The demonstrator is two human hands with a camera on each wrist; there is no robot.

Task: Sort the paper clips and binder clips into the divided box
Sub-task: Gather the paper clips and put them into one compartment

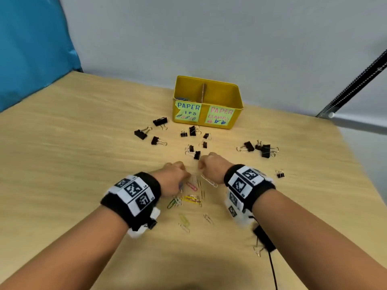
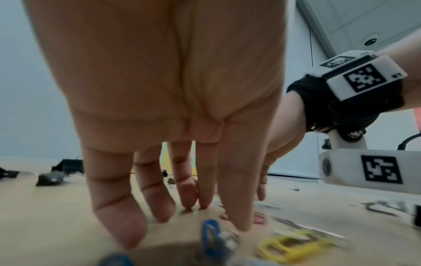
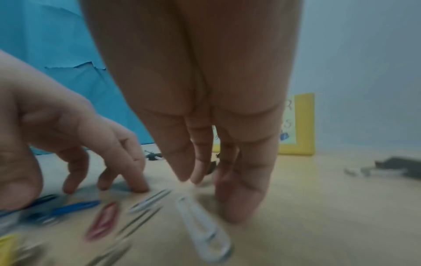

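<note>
A yellow divided box (image 1: 222,122) stands at the back of the table, labelled for paper clips on its left half and clamps on its right. Black binder clips (image 1: 159,122) lie scattered in front of it. Coloured paper clips (image 1: 191,198) lie between my two hands. My left hand (image 1: 178,174) points down, its fingertips (image 2: 159,214) on the table beside a blue paper clip (image 2: 212,232). My right hand (image 1: 206,166) also points down with its fingertips (image 3: 237,212) touching the table next to a white paper clip (image 3: 202,221). Neither hand visibly holds anything.
More binder clips (image 1: 265,150) lie in a group at the right, and a single one (image 1: 280,174) sits by my right wrist. A red paper clip (image 3: 103,220) and a yellow one (image 2: 293,246) lie near my fingers. A blue curtain (image 1: 31,49) hangs at the left.
</note>
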